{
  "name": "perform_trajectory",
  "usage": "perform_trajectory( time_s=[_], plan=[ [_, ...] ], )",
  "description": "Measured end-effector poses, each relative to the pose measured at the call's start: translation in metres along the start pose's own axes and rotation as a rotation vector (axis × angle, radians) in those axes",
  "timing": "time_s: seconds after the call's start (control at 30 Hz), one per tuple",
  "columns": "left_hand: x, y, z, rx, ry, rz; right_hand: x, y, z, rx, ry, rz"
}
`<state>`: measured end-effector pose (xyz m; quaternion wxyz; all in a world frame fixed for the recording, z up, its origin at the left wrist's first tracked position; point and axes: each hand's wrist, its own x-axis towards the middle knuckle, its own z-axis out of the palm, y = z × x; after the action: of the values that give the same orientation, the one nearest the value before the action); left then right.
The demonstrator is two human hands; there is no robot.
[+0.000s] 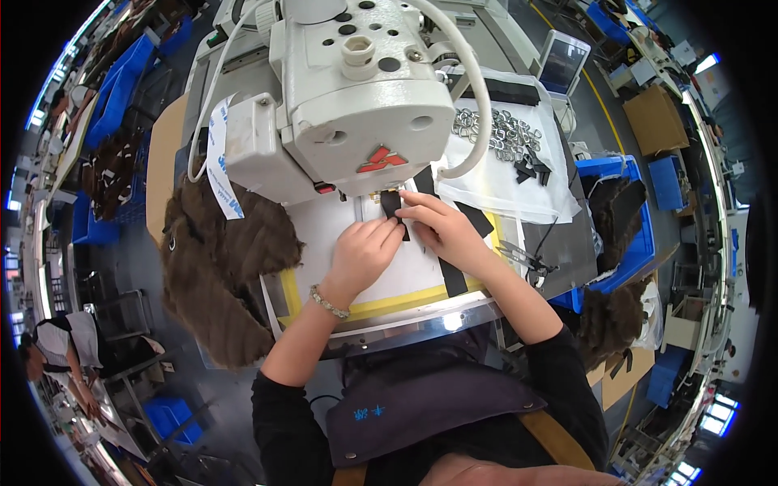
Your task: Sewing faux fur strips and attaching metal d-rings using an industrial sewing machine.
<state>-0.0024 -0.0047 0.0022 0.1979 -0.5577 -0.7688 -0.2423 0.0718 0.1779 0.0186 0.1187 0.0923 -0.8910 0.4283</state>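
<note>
A short piece of black webbing strap [391, 202] lies under the front of a large white industrial sewing machine [356, 121]. My left hand [369, 253] presses its fingertips together on the strap's near left side. From the right, my right hand [444, 230] pinches the strap's right edge, close to the machine's working point. The machine head overhangs this spot, so the needle cannot be made out. Beneath both hands is a white work surface bordered with yellow tape [397, 301]. A longer black strip [450, 274] runs down that surface beside my right hand.
Brown fur pieces [223, 275] cover the table's left side. At the right are metal rings [506, 134] on white sheeting, small black strap pieces [531, 168] and dark-handled snips [525, 259]. A blue crate [640, 257] holding fur stands beside the table. Another person [69, 348] works far left.
</note>
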Motion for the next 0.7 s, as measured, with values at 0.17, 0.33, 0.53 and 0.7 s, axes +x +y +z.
perform_trajectory(
  time_s=[0.17, 0.33, 0.53, 0.7],
  plan=[
    [0.005, -0.010, 0.005, 0.070, -0.014, -0.015, -0.002, 0.001, 0.000, -0.025, 0.016, 0.043],
    [0.006, -0.010, 0.010, 0.074, -0.065, -0.147, -0.002, 0.008, 0.001, -0.148, 0.049, -0.089],
    [0.001, 0.008, -0.002, -0.057, -0.149, -0.139, -0.008, 0.008, 0.003, -0.174, 0.081, -0.108],
    [0.008, 0.006, 0.002, -0.065, -0.171, -0.184, -0.006, 0.004, 0.001, -0.176, 0.108, -0.064]
  ],
)
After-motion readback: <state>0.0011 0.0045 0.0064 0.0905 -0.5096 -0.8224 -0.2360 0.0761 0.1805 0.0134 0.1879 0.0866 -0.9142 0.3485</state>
